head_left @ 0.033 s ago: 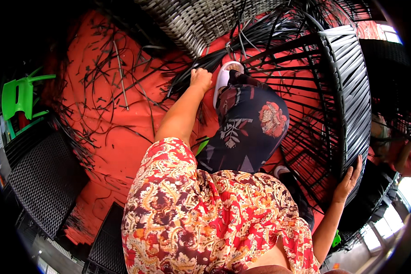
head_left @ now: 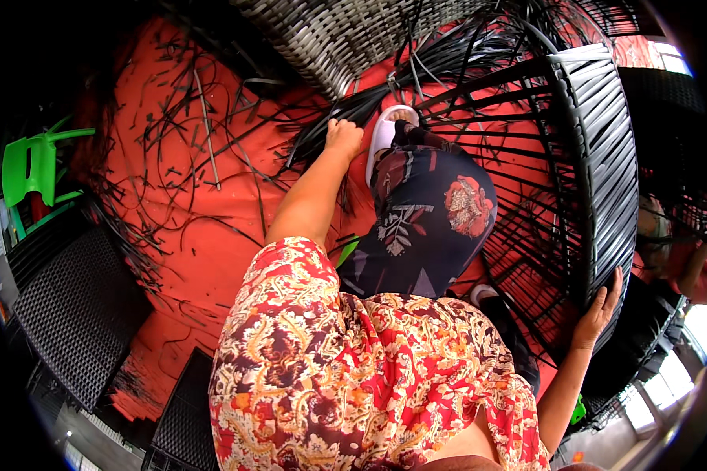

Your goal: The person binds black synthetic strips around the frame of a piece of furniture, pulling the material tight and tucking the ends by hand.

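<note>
Half-woven black wicker frame (head_left: pixel 609 180) stood at the person's right, its woven band (head_left: pixel 595 102) running away lengthwise. Right hand (head_left: pixel 599 314), nearer, lay on its near end, fingers extended; left hand (head_left: pixel 343 139) curled beside black strips (head_left: pixel 310 141), hold indeterminable.

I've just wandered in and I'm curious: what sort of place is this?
Probably a workshop for woven furniture: a partly woven black frame with the right hand against it, loose black strips, and a grey-brown woven panel suggest so.
</note>
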`<state>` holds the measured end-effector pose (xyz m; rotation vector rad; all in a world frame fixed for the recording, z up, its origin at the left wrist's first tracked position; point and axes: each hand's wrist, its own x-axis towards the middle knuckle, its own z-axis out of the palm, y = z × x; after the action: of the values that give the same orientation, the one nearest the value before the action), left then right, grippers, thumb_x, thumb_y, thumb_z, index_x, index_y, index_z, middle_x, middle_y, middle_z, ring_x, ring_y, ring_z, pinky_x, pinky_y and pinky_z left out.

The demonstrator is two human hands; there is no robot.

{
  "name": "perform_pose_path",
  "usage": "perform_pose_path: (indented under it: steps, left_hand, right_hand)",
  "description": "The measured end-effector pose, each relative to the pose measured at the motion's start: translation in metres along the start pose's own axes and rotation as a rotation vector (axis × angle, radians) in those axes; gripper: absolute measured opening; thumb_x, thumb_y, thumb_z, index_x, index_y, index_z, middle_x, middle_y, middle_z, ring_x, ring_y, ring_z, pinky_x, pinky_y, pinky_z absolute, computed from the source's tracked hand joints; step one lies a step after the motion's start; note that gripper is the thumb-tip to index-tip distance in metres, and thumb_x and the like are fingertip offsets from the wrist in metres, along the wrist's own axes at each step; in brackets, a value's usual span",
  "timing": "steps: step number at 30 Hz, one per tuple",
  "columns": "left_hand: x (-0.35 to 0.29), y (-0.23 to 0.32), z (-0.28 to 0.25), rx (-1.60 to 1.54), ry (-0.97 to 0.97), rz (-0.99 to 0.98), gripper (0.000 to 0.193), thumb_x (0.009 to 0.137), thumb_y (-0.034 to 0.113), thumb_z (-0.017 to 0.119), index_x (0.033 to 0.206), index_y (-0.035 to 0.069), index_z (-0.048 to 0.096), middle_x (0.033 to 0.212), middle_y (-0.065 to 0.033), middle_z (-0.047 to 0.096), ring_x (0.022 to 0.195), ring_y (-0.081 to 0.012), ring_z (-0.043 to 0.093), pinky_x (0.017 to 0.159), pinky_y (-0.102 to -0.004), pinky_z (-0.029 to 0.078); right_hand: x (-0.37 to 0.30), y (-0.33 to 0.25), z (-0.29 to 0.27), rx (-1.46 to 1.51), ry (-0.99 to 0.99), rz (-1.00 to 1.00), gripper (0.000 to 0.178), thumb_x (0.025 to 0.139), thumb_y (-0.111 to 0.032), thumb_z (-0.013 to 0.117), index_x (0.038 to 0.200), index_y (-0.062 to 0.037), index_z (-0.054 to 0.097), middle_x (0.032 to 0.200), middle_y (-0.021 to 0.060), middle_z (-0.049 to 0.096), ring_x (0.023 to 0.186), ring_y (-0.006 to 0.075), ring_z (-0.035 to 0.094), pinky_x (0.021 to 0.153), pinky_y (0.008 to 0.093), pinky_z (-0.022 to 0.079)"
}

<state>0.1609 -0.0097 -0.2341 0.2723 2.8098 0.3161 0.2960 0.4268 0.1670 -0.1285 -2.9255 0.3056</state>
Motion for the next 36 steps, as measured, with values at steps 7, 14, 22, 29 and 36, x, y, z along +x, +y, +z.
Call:
perform_pose_path:
  steps: [7, 14, 22, 29, 36]
  left_hand:
    - [-0.035, 0.002, 0.035, -0.344, -0.149, -0.08, 0.021, 0.073, 0.026, 0.059, 0.084, 0.01, 0.068, 0.083, -0.0124, 0.065, 0.082, -0.0284, 0.062, 0.074, -0.0393, 0.046]
    - [0.006, 0.036, 0.0, -0.466, -0.05, -0.571, 0.028, 0.076, 0.029, 0.066, 0.093, 0.007, 0.063, 0.099, -0.0142, 0.062, 0.094, -0.0301, 0.059, 0.078, -0.0402, 0.047]
    - [0.022, 0.031, 0.01, -0.244, -0.162, -0.471, 0.03, 0.075, 0.03, 0.067, 0.099, 0.012, 0.063, 0.108, -0.0127, 0.057, 0.101, -0.0278, 0.057, 0.081, -0.0392, 0.048]
    - [0.025, 0.01, 0.013, -0.7, -0.216, -0.41, 0.019, 0.081, 0.022, 0.057, 0.086, 0.005, 0.065, 0.086, -0.0098, 0.062, 0.073, -0.0193, 0.063, 0.063, -0.0318, 0.05]
    - [0.008, -0.027, -0.038, -1.556, -0.378, -0.449, 0.02, 0.083, 0.022, 0.055, 0.072, 0.006, 0.06, 0.057, 0.0037, 0.05, 0.043, -0.0058, 0.038, 0.041, -0.0197, 0.031]
  right_hand:
    - [-0.009, 0.013, -0.014, 0.019, 0.008, 0.008, 0.04, 0.091, -0.016, 0.037, 0.129, -0.0022, 0.04, 0.136, 0.0134, 0.038, 0.128, 0.0259, 0.031, 0.107, 0.0354, 0.018]
    - [-0.012, 0.012, -0.016, -0.013, -0.005, 0.011, 0.041, 0.091, -0.016, 0.036, 0.13, -0.0014, 0.039, 0.136, 0.0132, 0.038, 0.128, 0.0259, 0.031, 0.107, 0.0354, 0.018]
    - [-0.003, -0.011, -0.014, -0.002, -0.022, 0.018, 0.041, 0.091, -0.015, 0.036, 0.13, -0.0008, 0.039, 0.136, 0.0134, 0.037, 0.128, 0.0256, 0.03, 0.107, 0.0352, 0.017]
    - [-0.002, -0.011, -0.009, -0.005, -0.019, 0.006, 0.04, 0.091, -0.014, 0.037, 0.129, -0.0017, 0.04, 0.136, 0.0135, 0.038, 0.128, 0.0256, 0.031, 0.107, 0.0357, 0.017]
    - [-0.006, 0.005, -0.005, 0.065, 0.013, 0.021, 0.039, 0.09, -0.013, 0.039, 0.127, -0.001, 0.042, 0.134, 0.0142, 0.039, 0.127, 0.0264, 0.032, 0.106, 0.0357, 0.019]
